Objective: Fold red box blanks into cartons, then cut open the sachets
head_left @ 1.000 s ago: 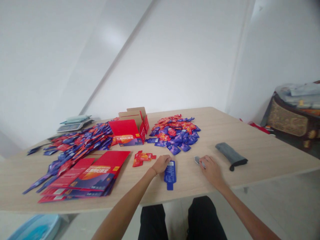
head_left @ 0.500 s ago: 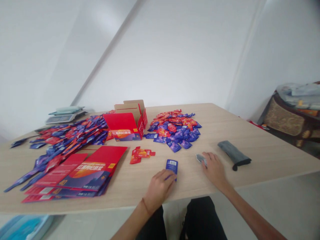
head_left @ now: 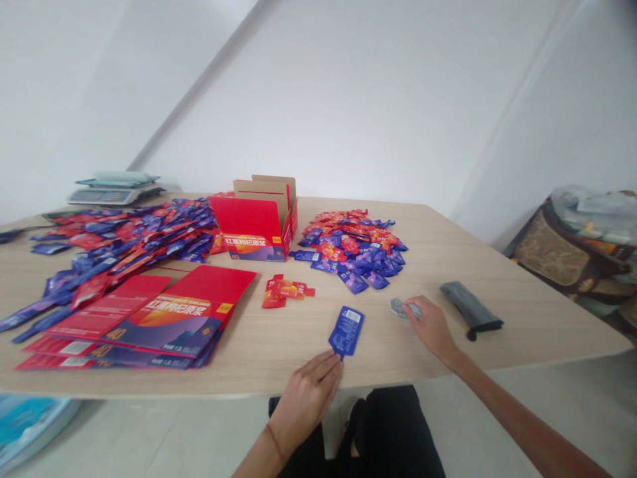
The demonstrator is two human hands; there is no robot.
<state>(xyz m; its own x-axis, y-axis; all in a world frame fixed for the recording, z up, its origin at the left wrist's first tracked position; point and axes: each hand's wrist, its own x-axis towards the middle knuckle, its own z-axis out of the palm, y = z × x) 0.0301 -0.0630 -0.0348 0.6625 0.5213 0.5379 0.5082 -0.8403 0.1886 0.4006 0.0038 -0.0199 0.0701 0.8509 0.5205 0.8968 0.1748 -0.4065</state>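
Observation:
In front of me a blue sachet [head_left: 347, 330] lies flat on the table, its barcode side up and its narrow neck toward me. My left hand [head_left: 309, 384] has its fingers together at that neck, holding it against the tabletop. To the right, my right hand [head_left: 432, 326] pinches the edge of a small, crumpled, whitish-grey piece [head_left: 398, 307], cloth or wipe, resting on the table. Beyond the blue sachet, several red sachets [head_left: 287, 291] overlap. A pile of red and blue sachets [head_left: 355, 249] spreads farther back.
An upright red box [head_left: 251, 229] with open flaps stands behind. Flat red cartons [head_left: 169, 312] are stacked at left, before a larger sachet heap [head_left: 144, 232]. A scale [head_left: 114, 192] sits at back left. A grey pouch [head_left: 470, 309] lies right of my right hand.
My left hand has slid back to the sachet's neck, uncovering more of the sachet, which now tilts rightward. My right hand's fingers have gathered into a pinch. The camera view has shifted slightly.

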